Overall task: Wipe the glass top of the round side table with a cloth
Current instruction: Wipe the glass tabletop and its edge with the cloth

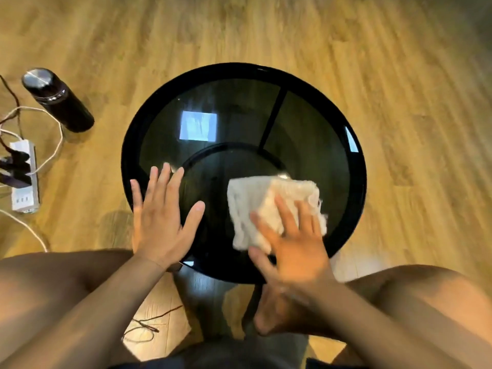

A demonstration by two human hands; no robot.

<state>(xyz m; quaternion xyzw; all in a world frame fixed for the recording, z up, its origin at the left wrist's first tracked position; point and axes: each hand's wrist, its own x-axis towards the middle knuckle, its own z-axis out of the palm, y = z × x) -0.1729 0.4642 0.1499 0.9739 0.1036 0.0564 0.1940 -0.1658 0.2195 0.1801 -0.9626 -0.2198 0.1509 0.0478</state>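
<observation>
on the floor at far left stand a dark flask (57,99) and a white power strip (24,177) with cables, well apart from the work. the left hand (162,217) lies flat on the near left edge of the round desk (127,145), fingers straight and spread, its grip wide and holding nothing; it looks to be steadying the desk. the glass top (239,115) shows faint streaks near the bright reflection, so i judge the wiping to be under way. how much is clean i cannot tell, and the far and right parts are likely left to do. the cloth (255,206), a folded pale pad, sits on the near right of the glass. the right hand (295,246) presses it flat, fingers straight, grip wide, blurred.
</observation>
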